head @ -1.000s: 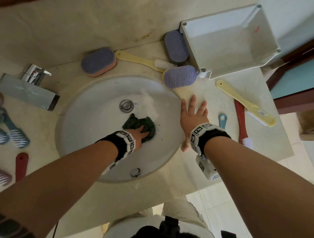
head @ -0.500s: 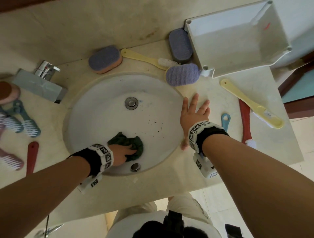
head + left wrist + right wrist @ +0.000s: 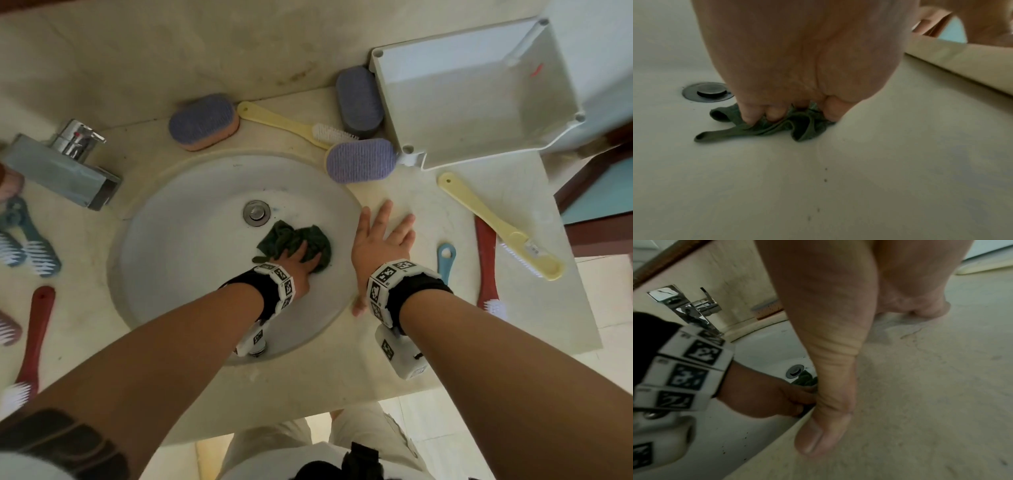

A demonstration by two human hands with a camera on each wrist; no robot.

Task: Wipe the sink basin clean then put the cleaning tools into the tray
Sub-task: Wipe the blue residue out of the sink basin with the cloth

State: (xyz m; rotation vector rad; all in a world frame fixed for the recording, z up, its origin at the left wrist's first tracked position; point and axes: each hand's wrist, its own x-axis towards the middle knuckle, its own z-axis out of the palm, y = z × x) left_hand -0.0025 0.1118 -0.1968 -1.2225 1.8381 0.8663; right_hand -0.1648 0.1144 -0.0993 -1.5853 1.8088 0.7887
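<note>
A crumpled dark green cloth point(image 3: 294, 240) point(image 3: 777, 128) lies on the floor of the round white sink basin point(image 3: 178, 260), just right of the metal drain point(image 3: 256, 212) point(image 3: 708, 92). My left hand point(image 3: 297, 261) point(image 3: 789, 113) presses down on it, fingertips curled into the folds. My right hand point(image 3: 380, 240) point(image 3: 838, 386) lies flat, fingers spread, on the beige counter point(image 3: 404, 195) at the basin's right rim, holding nothing. The white tray point(image 3: 472, 96) stands empty at the back right. A few dark specks point(image 3: 825, 180) dot the basin near my left wrist.
Purple scrub brushes point(image 3: 203, 121) point(image 3: 361, 160) point(image 3: 358, 101) and a yellow brush point(image 3: 294, 125) line the back of the basin. A yellow brush point(image 3: 496, 224), red brush point(image 3: 486, 263) and blue handle point(image 3: 446, 262) lie right of my hand. The chrome tap point(image 3: 65, 168) and more brushes point(image 3: 30, 246) sit left.
My left hand has swept the cloth from the basin's near side up and to the right, beside the drain. The right hand has stayed flat on the counter.
</note>
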